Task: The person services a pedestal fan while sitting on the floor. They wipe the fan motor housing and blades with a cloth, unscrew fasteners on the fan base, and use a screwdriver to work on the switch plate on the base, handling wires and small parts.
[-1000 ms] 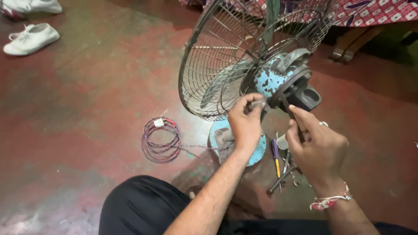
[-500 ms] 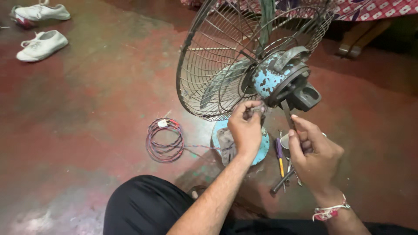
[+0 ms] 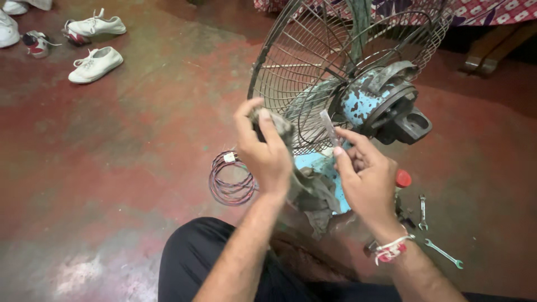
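An old fan with a wire guard [image 3: 313, 72] and a chipped blue motor housing [image 3: 386, 106] stands on the red floor in front of me. My left hand [image 3: 265, 148] is closed around a dirty grey rag [image 3: 305, 187] that hangs down over the fan's blue base [image 3: 320, 165]. My right hand [image 3: 366, 176] pinches a thin metal tool [image 3: 329, 127], its tip pointing up toward the guard. Both hands are held just in front of the fan, apart from it.
A coil of red and purple wire [image 3: 230, 179] lies left of the base. Spanners [image 3: 443, 253] and a red-capped item [image 3: 403, 178] lie at the right. White shoes [image 3: 95, 62] sit at the far left. My dark-clothed knee [image 3: 207, 263] is below.
Both hands have pulled back from the motor toward me. My left hand now holds the rag up, and my right hand holds the thin tool upright. The camera has moved closer.
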`<action>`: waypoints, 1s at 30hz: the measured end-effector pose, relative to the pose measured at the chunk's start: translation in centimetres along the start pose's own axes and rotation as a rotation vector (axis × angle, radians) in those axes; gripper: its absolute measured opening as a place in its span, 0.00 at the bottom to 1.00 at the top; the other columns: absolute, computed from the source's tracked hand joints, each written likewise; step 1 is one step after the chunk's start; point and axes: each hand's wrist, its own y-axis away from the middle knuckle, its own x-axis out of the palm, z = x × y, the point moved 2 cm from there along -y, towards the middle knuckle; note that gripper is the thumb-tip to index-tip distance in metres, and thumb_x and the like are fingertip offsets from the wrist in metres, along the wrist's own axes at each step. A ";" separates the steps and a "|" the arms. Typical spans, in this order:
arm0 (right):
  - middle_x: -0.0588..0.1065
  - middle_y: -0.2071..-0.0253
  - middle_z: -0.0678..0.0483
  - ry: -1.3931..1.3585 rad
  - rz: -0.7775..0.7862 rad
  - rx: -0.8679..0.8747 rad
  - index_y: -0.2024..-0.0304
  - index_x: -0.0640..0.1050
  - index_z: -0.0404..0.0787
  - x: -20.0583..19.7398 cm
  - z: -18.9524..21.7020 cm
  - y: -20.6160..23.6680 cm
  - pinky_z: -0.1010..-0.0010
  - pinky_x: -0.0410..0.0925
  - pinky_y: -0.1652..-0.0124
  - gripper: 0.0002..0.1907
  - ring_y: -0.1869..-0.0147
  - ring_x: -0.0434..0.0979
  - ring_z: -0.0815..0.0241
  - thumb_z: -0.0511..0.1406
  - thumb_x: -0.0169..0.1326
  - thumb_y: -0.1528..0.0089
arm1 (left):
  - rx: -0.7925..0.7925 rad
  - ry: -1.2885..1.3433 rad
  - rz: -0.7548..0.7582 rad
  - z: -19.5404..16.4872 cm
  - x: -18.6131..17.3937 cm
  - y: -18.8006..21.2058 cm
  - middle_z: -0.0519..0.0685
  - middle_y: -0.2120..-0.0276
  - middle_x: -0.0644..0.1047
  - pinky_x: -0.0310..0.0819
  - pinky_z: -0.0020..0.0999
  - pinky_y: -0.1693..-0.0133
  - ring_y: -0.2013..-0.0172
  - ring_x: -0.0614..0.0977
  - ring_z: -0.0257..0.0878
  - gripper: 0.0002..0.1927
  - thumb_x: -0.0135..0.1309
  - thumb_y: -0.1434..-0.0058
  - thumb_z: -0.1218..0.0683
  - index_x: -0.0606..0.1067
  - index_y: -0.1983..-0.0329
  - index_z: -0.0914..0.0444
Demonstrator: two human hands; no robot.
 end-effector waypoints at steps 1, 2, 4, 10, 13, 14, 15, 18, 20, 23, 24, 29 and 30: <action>0.72 0.75 0.62 0.012 -0.011 0.018 0.43 0.80 0.39 0.4 -0.1 -0.2 0.83 0.62 0.74 0.16 0.72 0.70 0.79 0.29 0.56 0.34 | 0.037 -0.010 -0.011 0.2 -0.4 -0.7 0.48 0.70 0.78 0.75 0.32 0.65 0.70 0.81 0.35 0.12 0.48 0.27 0.60 0.71 0.41 0.64; 0.72 0.75 0.62 0.024 -0.021 0.036 0.43 0.81 0.39 0.7 -0.1 -0.5 0.83 0.62 0.73 0.16 0.72 0.71 0.79 0.29 0.56 0.34 | 0.073 -0.022 -0.024 0.5 -0.8 -1.4 0.48 0.68 0.78 0.75 0.31 0.64 0.69 0.81 0.35 0.15 0.50 0.27 0.60 0.70 0.39 0.64; 0.73 0.75 0.62 0.006 -0.031 0.072 0.44 0.80 0.38 1.1 -0.3 -1.2 0.84 0.62 0.73 0.16 0.71 0.72 0.79 0.30 0.56 0.34 | 0.087 -0.049 -0.038 1.1 -1.1 -2.2 0.48 0.66 0.79 0.75 0.31 0.63 0.67 0.81 0.35 0.18 0.53 0.29 0.59 0.69 0.36 0.64; 0.76 0.73 0.63 -0.055 -0.045 0.098 0.43 0.79 0.35 1.3 -0.7 -2.4 0.84 0.63 0.73 0.16 0.70 0.73 0.79 0.30 0.55 0.34 | 0.086 -0.072 -0.027 2.6 -0.7 -2.8 0.49 0.58 0.82 0.77 0.31 0.57 0.60 0.83 0.35 0.13 0.57 0.29 0.58 0.78 0.43 0.64; 0.75 0.72 0.62 -0.089 -0.040 0.089 0.43 0.80 0.35 2.1 -0.6 -2.4 0.84 0.62 0.72 0.16 0.70 0.71 0.79 0.29 0.55 0.33 | 0.013 -0.028 -0.019 3.1 -0.5 -3.1 0.49 0.59 0.82 0.76 0.31 0.57 0.61 0.82 0.34 0.13 0.57 0.31 0.58 0.79 0.45 0.65; 0.75 0.72 0.62 -0.107 -0.034 0.076 0.43 0.80 0.35 2.4 -0.5 -2.3 0.84 0.62 0.72 0.16 0.71 0.71 0.79 0.29 0.56 0.34 | 0.023 -0.004 -0.017 3.1 -0.4 -3.1 0.49 0.57 0.83 0.77 0.30 0.56 0.59 0.83 0.34 0.13 0.57 0.31 0.58 0.79 0.44 0.65; 0.74 0.72 0.63 -0.127 -0.026 0.061 0.44 0.80 0.34 2.6 -0.4 -2.4 0.84 0.62 0.73 0.16 0.71 0.70 0.79 0.29 0.56 0.34 | 0.034 0.019 -0.016 3.1 -0.4 -3.2 0.49 0.56 0.83 0.78 0.30 0.54 0.57 0.83 0.34 0.13 0.57 0.30 0.58 0.79 0.44 0.65; 0.75 0.74 0.63 0.003 -0.071 0.085 0.46 0.82 0.34 2.4 0.0 -2.6 0.83 0.61 0.74 0.14 0.73 0.68 0.79 0.29 0.56 0.34 | 0.038 -0.022 -0.028 3.1 -0.4 -3.0 0.49 0.57 0.83 0.77 0.30 0.55 0.58 0.83 0.34 0.14 0.58 0.31 0.58 0.80 0.44 0.65; 0.75 0.75 0.63 0.018 -0.094 0.102 0.46 0.81 0.34 2.1 0.3 -2.9 0.82 0.61 0.75 0.14 0.75 0.67 0.79 0.29 0.56 0.35 | 0.022 -0.019 -0.027 3.2 -0.3 -2.9 0.49 0.58 0.83 0.77 0.30 0.55 0.59 0.83 0.33 0.14 0.58 0.31 0.58 0.80 0.43 0.64; 0.73 0.76 0.62 0.063 -0.046 0.046 0.47 0.82 0.33 2.1 0.8 -3.1 0.82 0.60 0.75 0.14 0.74 0.65 0.80 0.30 0.57 0.35 | 0.002 0.028 -0.027 3.3 -0.1 -2.8 0.47 0.56 0.84 0.77 0.29 0.55 0.59 0.83 0.31 0.15 0.57 0.30 0.58 0.78 0.41 0.64; 0.72 0.76 0.62 0.084 -0.018 0.014 0.47 0.83 0.33 2.1 1.0 -3.2 0.82 0.60 0.74 0.14 0.73 0.64 0.80 0.30 0.58 0.35 | -0.005 0.054 -0.027 3.3 0.0 -2.8 0.47 0.55 0.84 0.78 0.28 0.55 0.58 0.83 0.30 0.15 0.56 0.30 0.58 0.78 0.41 0.64; 0.74 0.78 0.62 0.095 -0.078 0.023 0.47 0.82 0.33 2.1 1.4 -3.3 0.81 0.62 0.76 0.14 0.76 0.67 0.79 0.29 0.56 0.35 | -0.077 0.044 -0.001 3.4 -0.1 -2.5 0.47 0.60 0.83 0.76 0.27 0.60 0.63 0.80 0.28 0.18 0.57 0.31 0.59 0.77 0.38 0.62; 0.74 0.78 0.62 0.089 -0.080 0.013 0.48 0.82 0.33 2.2 1.4 -3.3 0.81 0.62 0.75 0.14 0.76 0.67 0.79 0.29 0.56 0.35 | -0.080 0.049 0.004 3.4 -0.1 -2.4 0.47 0.60 0.83 0.76 0.27 0.60 0.63 0.80 0.28 0.19 0.57 0.31 0.59 0.77 0.37 0.62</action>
